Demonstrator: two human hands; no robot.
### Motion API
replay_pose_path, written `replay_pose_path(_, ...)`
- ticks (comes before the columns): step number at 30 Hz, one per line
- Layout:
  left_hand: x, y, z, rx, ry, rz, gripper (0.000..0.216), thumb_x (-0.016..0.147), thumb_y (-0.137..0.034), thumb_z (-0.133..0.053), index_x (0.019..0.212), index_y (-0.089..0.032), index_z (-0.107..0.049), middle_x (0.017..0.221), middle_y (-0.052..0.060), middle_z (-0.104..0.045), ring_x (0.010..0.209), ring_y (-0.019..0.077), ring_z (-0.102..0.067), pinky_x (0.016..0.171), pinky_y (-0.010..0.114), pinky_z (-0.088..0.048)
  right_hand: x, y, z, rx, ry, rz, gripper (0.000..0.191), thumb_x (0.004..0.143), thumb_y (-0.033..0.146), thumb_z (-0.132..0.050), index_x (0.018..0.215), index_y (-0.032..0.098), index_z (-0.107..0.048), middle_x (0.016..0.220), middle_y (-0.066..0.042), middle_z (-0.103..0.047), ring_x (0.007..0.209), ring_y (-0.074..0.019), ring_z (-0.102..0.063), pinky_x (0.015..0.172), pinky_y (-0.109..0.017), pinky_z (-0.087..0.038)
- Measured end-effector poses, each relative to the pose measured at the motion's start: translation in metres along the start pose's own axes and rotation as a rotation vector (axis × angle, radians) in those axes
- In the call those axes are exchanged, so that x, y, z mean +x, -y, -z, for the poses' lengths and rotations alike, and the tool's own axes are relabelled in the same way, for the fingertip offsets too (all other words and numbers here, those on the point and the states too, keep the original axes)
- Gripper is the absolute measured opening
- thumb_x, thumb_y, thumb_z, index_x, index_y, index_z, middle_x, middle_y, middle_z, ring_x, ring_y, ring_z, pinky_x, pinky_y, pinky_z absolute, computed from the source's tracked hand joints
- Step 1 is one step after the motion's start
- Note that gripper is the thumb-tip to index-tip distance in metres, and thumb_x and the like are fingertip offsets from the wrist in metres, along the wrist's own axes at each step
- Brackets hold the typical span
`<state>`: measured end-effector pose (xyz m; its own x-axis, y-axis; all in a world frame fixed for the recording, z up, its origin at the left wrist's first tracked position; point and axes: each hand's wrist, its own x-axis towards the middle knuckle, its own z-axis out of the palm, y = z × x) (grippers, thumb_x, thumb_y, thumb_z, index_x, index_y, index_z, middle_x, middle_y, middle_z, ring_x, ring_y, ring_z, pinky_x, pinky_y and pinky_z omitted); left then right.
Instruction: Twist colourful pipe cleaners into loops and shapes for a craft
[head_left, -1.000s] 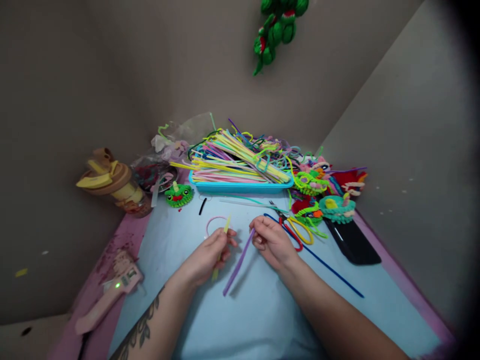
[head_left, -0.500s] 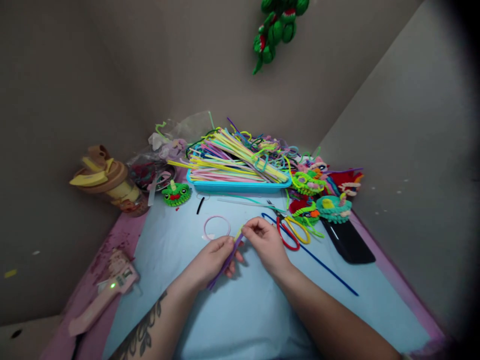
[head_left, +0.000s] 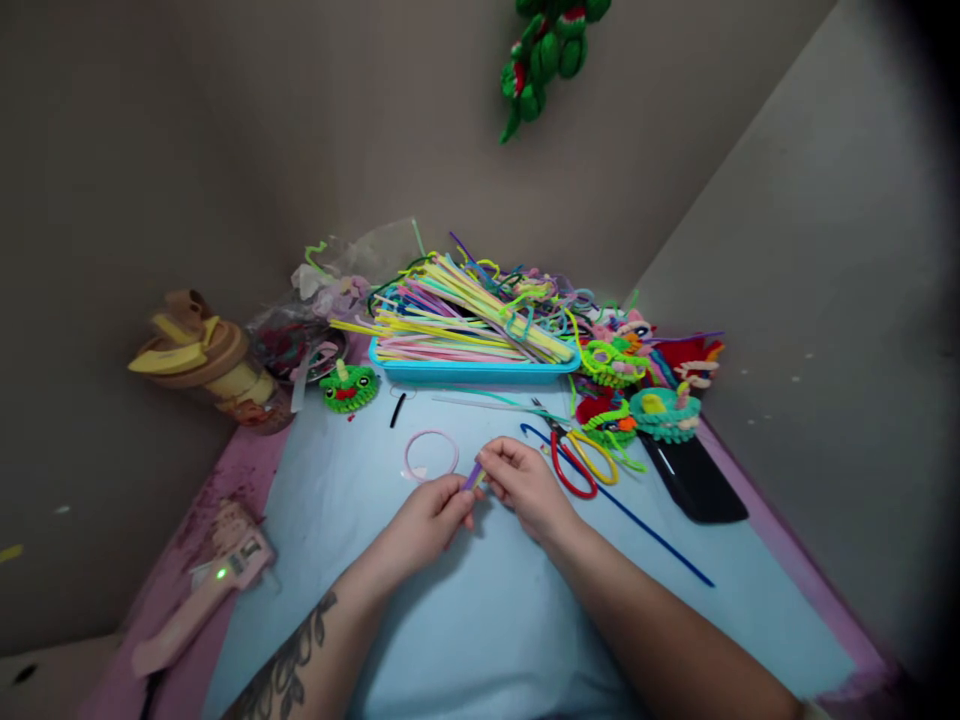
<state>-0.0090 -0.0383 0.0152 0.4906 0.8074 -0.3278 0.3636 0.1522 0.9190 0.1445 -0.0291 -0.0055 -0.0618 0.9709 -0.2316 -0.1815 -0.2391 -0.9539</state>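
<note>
Purple strip (head_left: pixel 472 477) partly hidden

Lidded cup (head_left: pixel 244 380) at left; green figures (head_left: pixel 547 58) up high.

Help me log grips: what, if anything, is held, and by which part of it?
A purple strip and a yellow strip, together: the left hand and right hand hold them on either side of the short visible stretch; the ends are hidden.

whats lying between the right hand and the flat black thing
The red-and-yellow-handled scissors, a dark blue stem and bright green strands lie between the right hand and the flat black object, as the head view shows.
</note>
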Motion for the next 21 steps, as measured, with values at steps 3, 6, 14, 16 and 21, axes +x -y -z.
replay_pose_path(3, 0.002, 0.001, 0.001, 0.1, -0.055, -0.043, 0.028, 0.085, -0.033, -0.04, 0.065, -0.017, -0.051, 0.055, -0.004, -0.045, 0.051, 0.0105, -0.04, 0.051, 0.023, -0.03, -0.002, 0.003, -0.002, 0.03, 0.016, -0.001, 0.024, 0.074, 0.041, -0.063, 0.078, 0.018, -0.056, 0.05, 0.007, -0.048, 0.037, -0.004, -0.035, 0.035, -0.017, -0.021)
replay_pose_path(6, 0.003, 0.003, 0.0, 0.171, -0.102, -0.078, 0.026, 0.084, -0.03, -0.04, 0.064, -0.017, -0.05, 0.059, -0.002, -0.048, 0.058, 0.0123, -0.044, 0.056, 0.024, -0.031, -0.004, 0.007, -0.003, -0.009, 0.014, -0.011, 0.022, 0.074, 0.039, -0.062, 0.073, 0.018, -0.055, 0.048, 0.007, -0.049, 0.034, -0.0038, -0.035, 0.032, -0.016, -0.022)
replay_pose_path(14, 0.001, 0.003, 0.003, 0.14, -0.063, -0.062, 0.027, 0.085, -0.034, -0.041, 0.069, -0.016, -0.055, 0.057, -0.004, -0.045, 0.054, 0.0115, -0.04, 0.053, 0.022, -0.029, 0.002, 0.005, 0.007, -0.071, -0.047, 0.015, 0.021, 0.074, 0.037, -0.062, 0.075, 0.017, -0.057, 0.055, 0.004, -0.056, 0.036, -0.0051, -0.042, 0.032, -0.016, -0.026)
replay_pose_path(16, 0.001, 0.002, 0.006, 0.151, -0.075, -0.022, 0.031, 0.085, -0.035, -0.041, 0.065, -0.016, -0.055, 0.053, -0.004, -0.043, 0.051, 0.0111, -0.038, 0.051, 0.023, -0.028, 0.005, 0.007, 0.013, -0.047, -0.086, 0.034, 0.023, 0.072, 0.038, -0.064, 0.073, 0.017, -0.057, 0.055, 0.003, -0.056, 0.037, -0.0053, -0.042, 0.032, -0.016, -0.026)
replay_pose_path(21, 0.002, 0.005, 0.009, 0.195, -0.1, -0.037, 0.03, 0.084, -0.034, -0.043, 0.063, -0.016, -0.056, 0.054, -0.003, -0.046, 0.052, 0.0119, -0.041, 0.052, 0.023, -0.029, 0.011, 0.017, 0.026, 0.058, -0.16, 0.051, 0.024, 0.067, 0.038, -0.069, 0.069, 0.017, -0.056, 0.051, 0.004, -0.055, 0.037, -0.0055, -0.042, 0.033, -0.016, -0.027)
